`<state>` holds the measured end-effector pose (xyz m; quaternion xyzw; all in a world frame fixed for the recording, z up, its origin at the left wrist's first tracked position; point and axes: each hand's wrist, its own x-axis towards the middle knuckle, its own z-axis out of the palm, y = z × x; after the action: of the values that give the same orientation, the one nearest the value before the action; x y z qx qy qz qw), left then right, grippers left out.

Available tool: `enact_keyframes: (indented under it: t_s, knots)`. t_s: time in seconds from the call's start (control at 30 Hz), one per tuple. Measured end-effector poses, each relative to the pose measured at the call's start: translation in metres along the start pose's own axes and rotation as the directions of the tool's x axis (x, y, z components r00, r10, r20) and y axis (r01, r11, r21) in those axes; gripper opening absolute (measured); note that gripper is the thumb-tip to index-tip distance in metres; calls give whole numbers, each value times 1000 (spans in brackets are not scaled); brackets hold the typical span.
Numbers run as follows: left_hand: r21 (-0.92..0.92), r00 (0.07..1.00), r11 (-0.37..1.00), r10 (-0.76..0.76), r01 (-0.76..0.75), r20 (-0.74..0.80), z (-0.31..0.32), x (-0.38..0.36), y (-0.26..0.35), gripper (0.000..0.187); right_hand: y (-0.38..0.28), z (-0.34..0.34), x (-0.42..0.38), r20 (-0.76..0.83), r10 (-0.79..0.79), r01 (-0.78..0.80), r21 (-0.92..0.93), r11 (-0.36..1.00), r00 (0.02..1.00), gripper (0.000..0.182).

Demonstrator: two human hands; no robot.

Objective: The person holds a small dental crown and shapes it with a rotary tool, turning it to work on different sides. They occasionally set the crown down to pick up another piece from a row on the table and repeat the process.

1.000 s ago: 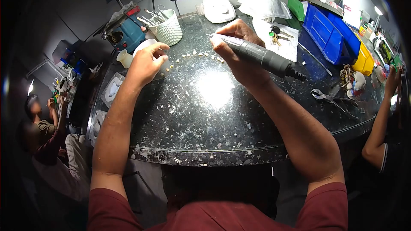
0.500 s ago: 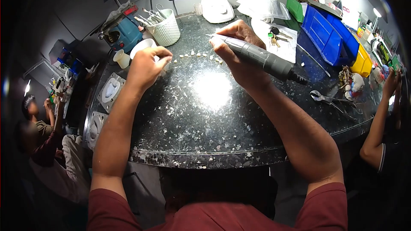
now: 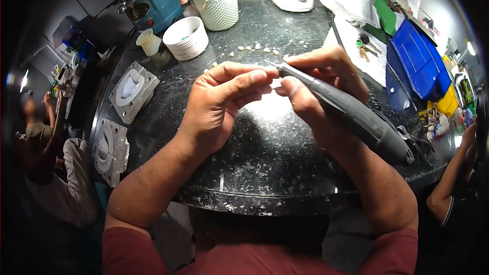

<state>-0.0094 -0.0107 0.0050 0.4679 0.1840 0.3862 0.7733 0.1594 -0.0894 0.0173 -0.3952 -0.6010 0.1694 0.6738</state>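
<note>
Frame centre: my left hand (image 3: 219, 94), fingertips pinched, contents too small to tell; my right hand (image 3: 326, 89), clamped on one dark handpiece (image 3: 351, 112), its tip at the left fingertips. Upper centre: small pale pieces (image 3: 257, 47), in a row.

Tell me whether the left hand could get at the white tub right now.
Probably yes: the white tub stands uncovered beyond the left hand, and nothing tall lies between them. The hand looks pinched shut, though, perhaps on something too small to make out, so it may need freeing.
</note>
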Motion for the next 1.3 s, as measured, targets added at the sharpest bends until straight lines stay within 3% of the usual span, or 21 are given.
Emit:
enact_keyframes:
  t_s: [0.17, 0.23, 0.83, 1.0, 1.3]
  knots:
    - [18, 999, 999, 47, -47, 4, 1, 0, 1, 15, 5, 4, -3, -10, -23, 24, 59, 998, 1000, 19]
    - [68, 998, 996, 65, -65, -2, 2, 0, 2, 19, 4, -3, -1, 127, -63, 70, -57, 996, 990, 22]
    - [-24, 987, 996, 83, -81, 136, -6, 3, 2, 15, -5, -5, 0, 106, -43, 44, -5, 999, 993, 24]
    - [-237, 994, 970, -26, 50, 103, -11, 2, 0, 22, -1, -3, -1, 112, -59, 50, 82, 995, 992, 22]
    - [-311, 987, 948, -16, 65, 160, -12, 2, -4, 20, -7, -1, -2, 107, 14, -22, 75, 997, 994, 19]
